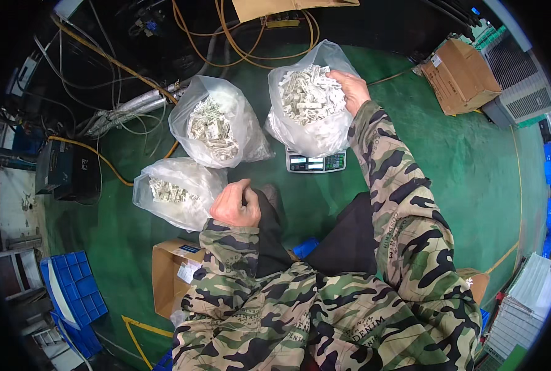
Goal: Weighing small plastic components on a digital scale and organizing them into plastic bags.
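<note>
A clear plastic bag full of small white plastic parts stands with its mouth wide on a digital scale. Over the bag's right rim reaches my right hand, its fingers bent together against the parts; whatever is between the fingertips is hidden. My left hand is curled into a loose fist by my left knee, and no object shows in it. Beside it lies a smaller bag of similar parts. Another filled bag stands behind that one, left of the scale.
Hoses and cables run along the left and far side, near a black box. A cardboard box lies at the far right, another cardboard box at my left. Blue plastic bins stand at the lower left on the green floor.
</note>
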A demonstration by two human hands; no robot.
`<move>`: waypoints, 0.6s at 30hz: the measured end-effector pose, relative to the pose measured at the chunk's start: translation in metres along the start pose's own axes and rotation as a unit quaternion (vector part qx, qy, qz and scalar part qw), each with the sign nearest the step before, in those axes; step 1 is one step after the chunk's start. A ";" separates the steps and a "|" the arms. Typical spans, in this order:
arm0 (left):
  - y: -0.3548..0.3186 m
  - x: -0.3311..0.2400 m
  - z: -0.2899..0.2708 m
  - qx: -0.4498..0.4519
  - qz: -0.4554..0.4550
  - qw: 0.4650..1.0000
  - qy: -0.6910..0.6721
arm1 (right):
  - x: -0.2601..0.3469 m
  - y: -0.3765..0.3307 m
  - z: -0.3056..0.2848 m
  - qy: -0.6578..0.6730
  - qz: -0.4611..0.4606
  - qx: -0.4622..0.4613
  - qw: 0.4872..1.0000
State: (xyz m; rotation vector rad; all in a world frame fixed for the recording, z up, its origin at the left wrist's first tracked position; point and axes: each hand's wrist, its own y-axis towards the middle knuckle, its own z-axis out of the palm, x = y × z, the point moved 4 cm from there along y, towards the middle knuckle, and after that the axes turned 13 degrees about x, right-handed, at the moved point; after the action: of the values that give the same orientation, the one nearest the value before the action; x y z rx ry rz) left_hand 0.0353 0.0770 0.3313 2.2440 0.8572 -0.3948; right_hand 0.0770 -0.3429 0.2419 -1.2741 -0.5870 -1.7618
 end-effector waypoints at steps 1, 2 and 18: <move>0.000 0.000 0.000 -0.003 0.000 1.000 -0.001 | 0.004 -0.002 0.002 0.013 0.014 -0.005 1.000; 0.000 0.001 0.001 -0.005 0.000 1.000 -0.002 | 0.008 -0.004 0.005 0.046 0.036 0.000 0.998; 0.002 -0.006 0.012 0.013 0.010 1.000 0.000 | 0.130 -0.212 -0.081 0.182 -0.008 0.014 0.983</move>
State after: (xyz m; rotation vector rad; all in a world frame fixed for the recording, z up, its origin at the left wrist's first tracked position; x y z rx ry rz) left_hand 0.0317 0.0646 0.3272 2.2739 0.8340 -0.3977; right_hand -0.1594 -0.3432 0.3547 -0.8967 -0.4096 -1.9319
